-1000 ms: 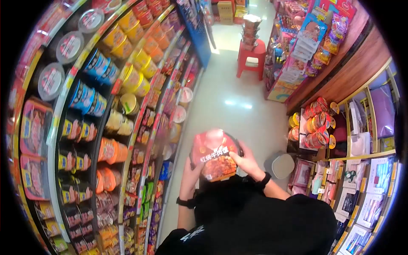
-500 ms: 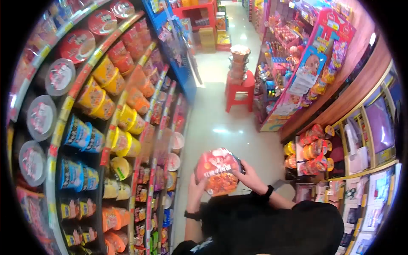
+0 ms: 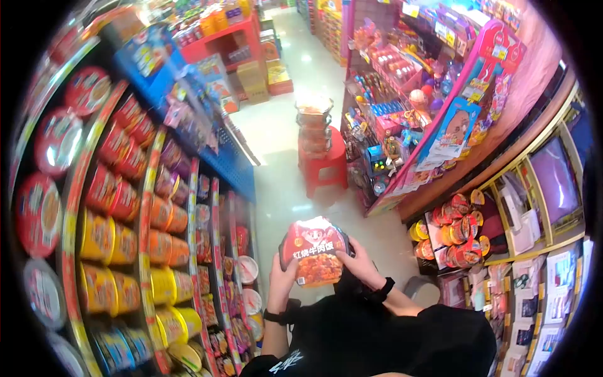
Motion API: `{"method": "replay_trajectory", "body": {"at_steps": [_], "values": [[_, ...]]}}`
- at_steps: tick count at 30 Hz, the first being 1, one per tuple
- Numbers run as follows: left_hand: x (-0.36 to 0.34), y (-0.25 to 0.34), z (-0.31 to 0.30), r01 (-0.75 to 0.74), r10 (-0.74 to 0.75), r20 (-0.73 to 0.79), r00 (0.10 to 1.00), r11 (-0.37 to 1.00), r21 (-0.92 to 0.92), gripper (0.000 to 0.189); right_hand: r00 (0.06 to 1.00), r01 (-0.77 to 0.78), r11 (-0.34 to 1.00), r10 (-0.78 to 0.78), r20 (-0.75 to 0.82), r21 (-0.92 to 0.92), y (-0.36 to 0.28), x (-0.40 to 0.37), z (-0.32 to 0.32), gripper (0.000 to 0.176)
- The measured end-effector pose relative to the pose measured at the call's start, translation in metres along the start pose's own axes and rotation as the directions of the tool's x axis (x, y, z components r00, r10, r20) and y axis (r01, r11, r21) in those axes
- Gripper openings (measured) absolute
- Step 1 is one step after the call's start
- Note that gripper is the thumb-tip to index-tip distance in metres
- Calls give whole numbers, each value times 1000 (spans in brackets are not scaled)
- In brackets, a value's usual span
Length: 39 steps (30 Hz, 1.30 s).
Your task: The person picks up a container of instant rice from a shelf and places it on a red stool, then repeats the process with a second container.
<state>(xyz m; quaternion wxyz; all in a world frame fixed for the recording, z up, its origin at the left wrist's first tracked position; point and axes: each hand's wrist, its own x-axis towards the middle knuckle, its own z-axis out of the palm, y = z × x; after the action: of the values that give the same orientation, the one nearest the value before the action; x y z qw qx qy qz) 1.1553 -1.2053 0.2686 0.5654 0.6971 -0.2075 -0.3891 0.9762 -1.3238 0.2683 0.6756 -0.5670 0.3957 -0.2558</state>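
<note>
While noodle cups (image 3: 100,235) crowd the shelves (image 3: 146,207), the left hand (image 3: 281,276) and right hand (image 3: 357,267) have their grip clamped on a red bowl (image 3: 314,251).

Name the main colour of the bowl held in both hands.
Mainly red, with a food picture; head view shows the bowl best.

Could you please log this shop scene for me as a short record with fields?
Setting: shop aisle
Left hand: grips left edge of red meal bowl
Right hand: grips the bowl's right edge
Left shelves: rows of cup noodles
Aisle floor: red stool bearing stacked bowls
</note>
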Motion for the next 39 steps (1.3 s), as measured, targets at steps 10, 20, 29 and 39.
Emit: {"method": "replay_trajectory", "body": {"at_steps": [10, 20, 29, 39], "values": [[233, 118, 74, -70, 58, 143, 988, 994, 79, 41, 915, 302, 953, -290, -281, 3, -57, 225, -46, 42], [459, 204, 116, -124, 119, 359, 926, 992, -10, 44, 830, 321, 933, -361, -425, -164, -97, 449, -70, 41], [626, 186, 153, -57, -14, 458, 889, 989, 140, 53, 737, 41, 999, -52, -674, -33, -53, 595, -83, 61], [633, 177, 158, -77, 34, 636, 771, 996, 40, 44, 710, 104, 994, -59, -702, 22, -109, 553, -74, 49]]}}
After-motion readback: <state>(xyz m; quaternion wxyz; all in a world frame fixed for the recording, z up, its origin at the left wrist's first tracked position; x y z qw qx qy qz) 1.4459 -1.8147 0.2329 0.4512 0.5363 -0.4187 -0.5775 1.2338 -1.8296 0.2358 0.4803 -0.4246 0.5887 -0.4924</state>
